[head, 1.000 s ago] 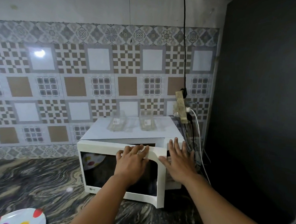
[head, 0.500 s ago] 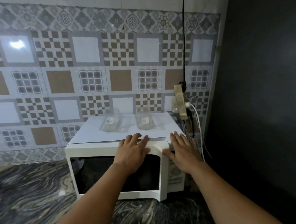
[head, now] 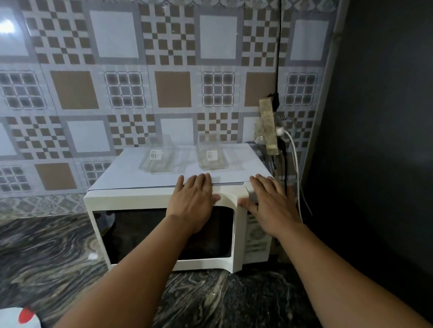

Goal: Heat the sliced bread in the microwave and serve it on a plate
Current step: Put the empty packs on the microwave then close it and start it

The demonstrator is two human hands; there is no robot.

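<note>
No wording can be read anywhere. The two clear containers (head: 160,157) (head: 212,156) on the microwave (head: 133,202) carry small white stickers, too blurred to make out. The print on its control panel (head: 256,237) is equally illegible.

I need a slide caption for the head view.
Both hands, left hand and right hand, press flat on the white microwave.

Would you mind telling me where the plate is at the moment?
In the head view, the plate lies at the bottom-left corner on the marbled countertop, left of the left forearm and well in front of the microwave.
</note>
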